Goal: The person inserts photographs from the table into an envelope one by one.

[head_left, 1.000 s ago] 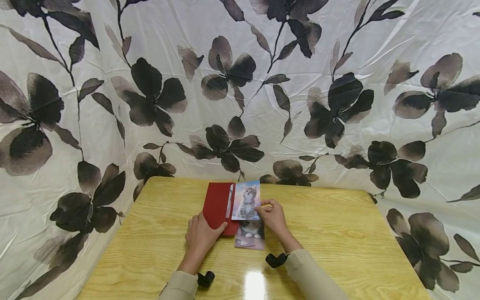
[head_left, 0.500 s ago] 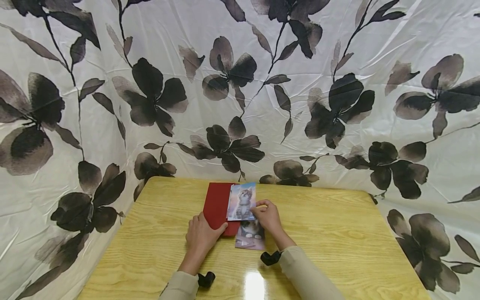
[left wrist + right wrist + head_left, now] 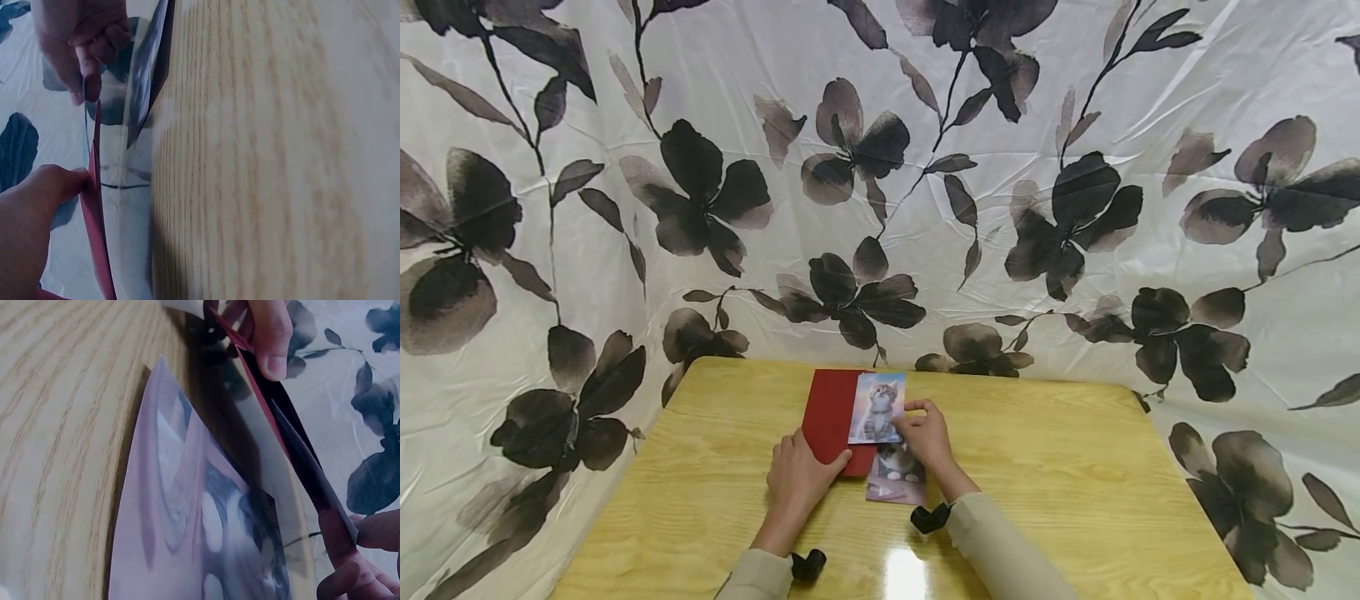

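My left hand [image 3: 797, 475] grips the near part of a red envelope [image 3: 827, 412], its thumb on top. A kitten picture card [image 3: 874, 400] overlaps the envelope's right side, pinched at its right edge between thumb and fingers of my right hand [image 3: 928, 437]. In the right wrist view, the envelope's mouth [image 3: 284, 403] gapes and the card [image 3: 306, 456] reaches into it edge-on. A second cat picture card [image 3: 895, 487] lies below, its upper part hidden under the kitten card and envelope. From the left wrist, the envelope [image 3: 94, 219] appears edge-on, raised off the table.
A yellow wood-grain table [image 3: 1037, 467] spreads around the hands. Behind it hangs a white curtain with dark flowers [image 3: 857, 292], close to the table's far edge. Black wrist-camera mounts [image 3: 930, 518] sit by both cuffs.
My right hand has moved the kitten card leftward over the envelope, covering the white edge seen in its opening earlier. My left hand keeps its hold; the second card has stayed put.
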The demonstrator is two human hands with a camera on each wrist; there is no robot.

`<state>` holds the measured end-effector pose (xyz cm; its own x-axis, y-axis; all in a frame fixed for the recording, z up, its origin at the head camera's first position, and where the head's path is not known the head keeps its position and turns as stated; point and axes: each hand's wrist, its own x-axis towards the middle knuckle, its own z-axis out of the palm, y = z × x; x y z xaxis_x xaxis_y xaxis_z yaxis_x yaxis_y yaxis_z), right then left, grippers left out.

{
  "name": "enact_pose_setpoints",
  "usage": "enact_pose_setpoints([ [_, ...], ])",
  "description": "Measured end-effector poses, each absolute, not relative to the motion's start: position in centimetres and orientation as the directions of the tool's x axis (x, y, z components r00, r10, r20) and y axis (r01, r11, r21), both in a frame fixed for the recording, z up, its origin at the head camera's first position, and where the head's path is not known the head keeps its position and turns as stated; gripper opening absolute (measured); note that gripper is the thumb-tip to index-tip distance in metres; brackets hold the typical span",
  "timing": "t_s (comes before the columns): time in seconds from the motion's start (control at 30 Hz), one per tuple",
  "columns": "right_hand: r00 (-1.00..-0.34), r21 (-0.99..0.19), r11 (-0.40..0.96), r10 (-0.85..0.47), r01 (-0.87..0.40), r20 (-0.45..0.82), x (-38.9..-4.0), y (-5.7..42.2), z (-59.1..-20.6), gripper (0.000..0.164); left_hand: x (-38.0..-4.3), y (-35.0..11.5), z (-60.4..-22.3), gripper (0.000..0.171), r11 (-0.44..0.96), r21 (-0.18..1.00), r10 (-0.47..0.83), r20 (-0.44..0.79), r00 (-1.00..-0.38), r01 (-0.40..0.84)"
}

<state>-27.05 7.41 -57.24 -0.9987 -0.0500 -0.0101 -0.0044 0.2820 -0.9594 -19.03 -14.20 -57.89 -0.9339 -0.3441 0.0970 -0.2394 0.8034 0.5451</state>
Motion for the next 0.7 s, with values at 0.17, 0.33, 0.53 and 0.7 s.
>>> enact_pose_setpoints([
  [0.17, -0.998, -0.965, 0.260, -0.054, -0.028, 0.015, -26.8, 6.8, -57.6, 0.034, -18.7, -14.3, -57.9, 0.103, 0.807, 0.542, -0.336, 0.095, -0.937, -0.234],
  [0.33, -0.998, -0.965, 0.258, -0.061, -0.036, 0.021, -26.4, 6.5, -57.4, 0.039, -18.6, -14.3, -57.9, 0.103, 0.805, 0.543, -0.340, 0.091, -0.936, -0.240],
  [0.53, -0.999, -0.965, 0.259, -0.046, -0.032, 0.020, -26.5, 6.3, -57.5, 0.037, -18.7, -14.3, -58.1, 0.103, 0.805, 0.546, -0.338, 0.101, -0.936, -0.232],
  [0.7, -0.998, -0.966, 0.252, -0.053, -0.049, 0.037, -26.6, 6.0, -57.5, 0.036, -18.8, -14.3, -58.1, 0.103, 0.804, 0.547, -0.342, 0.104, -0.934, -0.234],
])
